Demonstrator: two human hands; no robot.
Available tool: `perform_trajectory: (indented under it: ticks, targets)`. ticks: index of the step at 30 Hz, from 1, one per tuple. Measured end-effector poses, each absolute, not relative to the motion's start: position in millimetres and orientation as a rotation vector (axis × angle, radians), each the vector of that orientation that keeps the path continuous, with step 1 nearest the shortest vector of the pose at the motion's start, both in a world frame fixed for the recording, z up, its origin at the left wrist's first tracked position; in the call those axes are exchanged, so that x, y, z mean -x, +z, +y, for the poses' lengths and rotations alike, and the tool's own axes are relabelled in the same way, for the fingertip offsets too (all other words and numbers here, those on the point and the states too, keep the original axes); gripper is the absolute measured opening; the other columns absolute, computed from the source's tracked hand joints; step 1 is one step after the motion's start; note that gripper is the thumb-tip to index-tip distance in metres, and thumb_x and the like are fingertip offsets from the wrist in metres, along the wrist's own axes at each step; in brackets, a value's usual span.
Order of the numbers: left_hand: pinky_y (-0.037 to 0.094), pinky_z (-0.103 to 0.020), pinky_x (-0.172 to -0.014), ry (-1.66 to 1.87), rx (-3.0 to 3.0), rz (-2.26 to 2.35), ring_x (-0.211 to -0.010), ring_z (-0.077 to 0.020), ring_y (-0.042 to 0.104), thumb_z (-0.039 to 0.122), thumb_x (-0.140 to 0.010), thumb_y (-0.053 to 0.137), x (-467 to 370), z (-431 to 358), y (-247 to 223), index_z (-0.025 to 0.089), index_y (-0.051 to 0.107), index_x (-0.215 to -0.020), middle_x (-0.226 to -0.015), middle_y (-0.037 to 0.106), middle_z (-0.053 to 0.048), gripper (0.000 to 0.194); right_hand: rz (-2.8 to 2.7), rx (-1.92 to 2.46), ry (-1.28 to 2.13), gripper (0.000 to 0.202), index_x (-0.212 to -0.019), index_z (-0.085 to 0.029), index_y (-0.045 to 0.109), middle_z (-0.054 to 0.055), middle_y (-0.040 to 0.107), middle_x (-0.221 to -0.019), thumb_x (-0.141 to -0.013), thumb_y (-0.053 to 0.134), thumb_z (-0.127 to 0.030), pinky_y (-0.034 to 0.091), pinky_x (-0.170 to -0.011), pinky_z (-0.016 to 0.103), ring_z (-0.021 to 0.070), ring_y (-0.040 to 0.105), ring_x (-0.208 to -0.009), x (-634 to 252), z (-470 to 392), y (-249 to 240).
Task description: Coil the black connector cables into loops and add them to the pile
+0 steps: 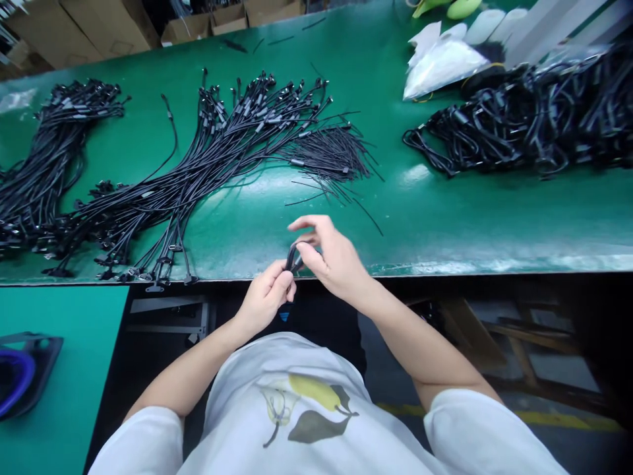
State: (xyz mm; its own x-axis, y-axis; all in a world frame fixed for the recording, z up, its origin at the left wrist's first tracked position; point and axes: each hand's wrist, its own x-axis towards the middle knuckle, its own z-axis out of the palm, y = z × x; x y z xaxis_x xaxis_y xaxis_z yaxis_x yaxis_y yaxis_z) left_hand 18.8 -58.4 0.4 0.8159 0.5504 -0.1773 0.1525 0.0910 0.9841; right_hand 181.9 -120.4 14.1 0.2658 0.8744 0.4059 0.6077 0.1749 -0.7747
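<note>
A small bent loop of black cable [291,255] is between my two hands, just over the table's front edge. My left hand [264,300] is closed around the lower part of the loop, thumb pressed against the fingers. At the top of the loop, my right hand [333,257] pinches the cable with its thumb and a finger, while its index finger arches above. Fingers hide part of the cable and its ends. Beyond my hands lies a large spread bundle of straight black cables [198,165] with connectors, and beside it a pile of short thin black ties [336,153].
On the left lies another bundle of black cables [54,152]. Folded black cables [524,125] are heaped at right, near a clear plastic bag [440,66]. Cardboard boxes [89,30] stand behind the green table [475,227]. A lower green surface [74,389] carries a blue-ringed object [17,379].
</note>
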Motion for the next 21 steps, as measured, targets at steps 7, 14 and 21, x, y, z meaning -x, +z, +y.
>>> perform_trajectory:
  ticks: [7, 14, 21]
  targets:
    - [0.027, -0.020, -0.046, 0.022, -1.189, 0.506, -0.049, -0.0058, 0.034, 0.059, -0.088, 0.050, -20.7, -60.1, 2.4, 0.015, 0.052, -0.077, -0.060, 0.043, 0.004, 0.045, -1.193, 1.311, 0.370, 0.017, -0.097, -0.022, 0.056, -0.004, 0.059, -0.070, -0.096, 0.040, -0.021, 0.049, -0.065, 0.022, 0.0077, 0.060, -0.062, -166.9, -120.8, 1.2]
    - [0.009, -0.016, -0.035, -0.008, -0.818, 0.684, -0.041, -0.0028, 0.008, 0.073, -0.081, 0.048, -30.3, -74.6, 3.2, 0.018, 0.041, -0.062, -0.049, 0.018, 0.011, 0.059, -0.951, 1.142, 0.486, 0.010, -0.100, -0.024, 0.054, -0.007, 0.051, -0.064, -0.096, 0.046, -0.026, 0.046, -0.058, 0.021, 0.0071, 0.057, -0.054, -161.6, -113.2, -9.8]
    - [0.010, -0.014, -0.036, 0.098, -0.877, 0.727, -0.041, -0.0019, 0.010, 0.066, -0.078, 0.060, -40.7, -66.0, -5.2, 0.016, 0.047, -0.068, -0.051, 0.019, 0.012, 0.052, -0.495, 0.730, 1.130, 0.035, -0.108, -0.022, 0.053, 0.002, 0.058, -0.096, -0.084, 0.061, -0.045, 0.053, -0.071, 0.025, 0.0130, 0.063, -0.087, -167.5, -115.6, -5.6]
